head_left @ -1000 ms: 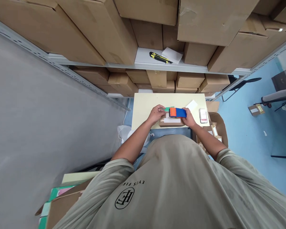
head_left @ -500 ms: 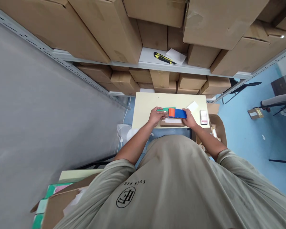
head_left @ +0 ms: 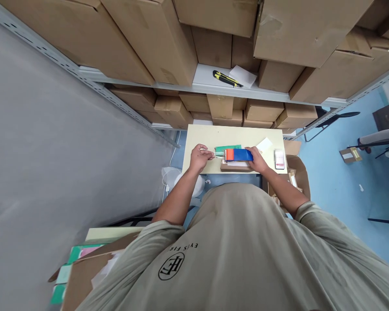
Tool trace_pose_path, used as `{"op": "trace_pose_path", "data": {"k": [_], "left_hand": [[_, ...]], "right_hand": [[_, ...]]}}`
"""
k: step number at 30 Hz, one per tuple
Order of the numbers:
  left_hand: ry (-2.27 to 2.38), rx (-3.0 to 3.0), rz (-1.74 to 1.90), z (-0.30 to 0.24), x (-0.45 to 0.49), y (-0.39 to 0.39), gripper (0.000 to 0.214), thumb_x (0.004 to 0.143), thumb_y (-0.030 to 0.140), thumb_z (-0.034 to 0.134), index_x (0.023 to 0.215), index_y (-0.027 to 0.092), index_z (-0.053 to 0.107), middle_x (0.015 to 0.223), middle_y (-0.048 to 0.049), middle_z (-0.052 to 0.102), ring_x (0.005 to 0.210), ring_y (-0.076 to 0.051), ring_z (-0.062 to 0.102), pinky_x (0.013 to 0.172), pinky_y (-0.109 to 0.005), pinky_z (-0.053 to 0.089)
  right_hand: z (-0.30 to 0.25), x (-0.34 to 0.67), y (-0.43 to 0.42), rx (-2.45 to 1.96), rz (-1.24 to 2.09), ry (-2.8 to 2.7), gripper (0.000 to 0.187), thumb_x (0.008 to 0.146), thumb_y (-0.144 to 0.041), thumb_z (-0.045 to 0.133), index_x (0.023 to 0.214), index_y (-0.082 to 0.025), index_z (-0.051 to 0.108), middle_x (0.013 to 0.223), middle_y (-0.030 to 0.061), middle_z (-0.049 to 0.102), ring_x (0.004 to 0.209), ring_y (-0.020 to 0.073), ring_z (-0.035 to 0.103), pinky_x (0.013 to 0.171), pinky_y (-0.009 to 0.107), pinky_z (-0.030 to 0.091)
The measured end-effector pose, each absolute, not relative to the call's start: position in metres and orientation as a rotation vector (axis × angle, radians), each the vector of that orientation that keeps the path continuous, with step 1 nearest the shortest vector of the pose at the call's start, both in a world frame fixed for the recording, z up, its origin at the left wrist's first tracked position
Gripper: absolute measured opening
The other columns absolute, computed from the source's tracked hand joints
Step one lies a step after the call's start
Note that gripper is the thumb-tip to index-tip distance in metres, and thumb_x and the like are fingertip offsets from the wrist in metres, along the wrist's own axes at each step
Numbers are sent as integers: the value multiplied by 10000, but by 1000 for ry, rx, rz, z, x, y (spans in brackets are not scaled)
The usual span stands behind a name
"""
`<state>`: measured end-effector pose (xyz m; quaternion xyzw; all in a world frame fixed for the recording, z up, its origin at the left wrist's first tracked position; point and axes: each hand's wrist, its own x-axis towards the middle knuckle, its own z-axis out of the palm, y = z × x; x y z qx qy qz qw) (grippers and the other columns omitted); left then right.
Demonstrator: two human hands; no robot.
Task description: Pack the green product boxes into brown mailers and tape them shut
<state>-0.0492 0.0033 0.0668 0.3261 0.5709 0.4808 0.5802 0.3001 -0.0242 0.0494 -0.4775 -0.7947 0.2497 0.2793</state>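
Note:
My right hand is closed around the blue end of a blue and orange tape dispenser, held flat above a small cardboard box. My left hand pinches the end of a shiny clear strip of tape, which stretches left from the dispenser's orange, toothed edge. White paper or a label shows on top of the box, partly hidden by the dispenser. Just behind lies a flat green item, partly covered.
On the pale table are a white paper and a phone-like item. A shelf with cartons rises behind, holding a yellow-black utility knife. An open carton stands right of the table, and a grey wall is at left.
My left hand has moved left, away from the dispenser, and a longer stretch of clear tape now spans between them. My right hand keeps its hold on the dispenser.

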Motion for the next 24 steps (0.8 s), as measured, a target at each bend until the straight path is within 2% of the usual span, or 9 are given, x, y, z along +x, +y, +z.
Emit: {"op": "trace_pose_path", "data": {"k": [7, 15, 24], "left_hand": [[1354, 761, 1142, 48, -86, 9, 608, 566, 221, 976, 966, 245, 519, 711, 8, 784, 673, -217, 791, 678, -295, 603], [1324, 645, 1010, 9, -62, 6, 611, 555, 232, 1011, 945, 237, 539, 735, -1, 771, 702, -205, 783, 699, -308, 604], [1374, 593, 960, -21, -54, 16, 597, 563, 205, 1001, 964, 237, 559, 731, 25, 722, 694, -158, 722, 692, -271, 558]], "right_hand": [[69, 330, -34, -1379, 644, -2124, 785, 877, -104, 574, 1643, -261, 507, 1353, 148, 572, 1290, 372, 603, 1174, 615, 554], [85, 350, -57, -1547, 574, -2163, 781, 869, -100, 595, 1633, -257, 563, 1309, 147, 566, 1185, 371, 624, 1029, 555, 620], [71, 337, -56, -1555, 653, -2145, 809, 872, -111, 598, 1665, -264, 550, 1261, 123, 534, 1165, 345, 600, 1075, 545, 604]]}}
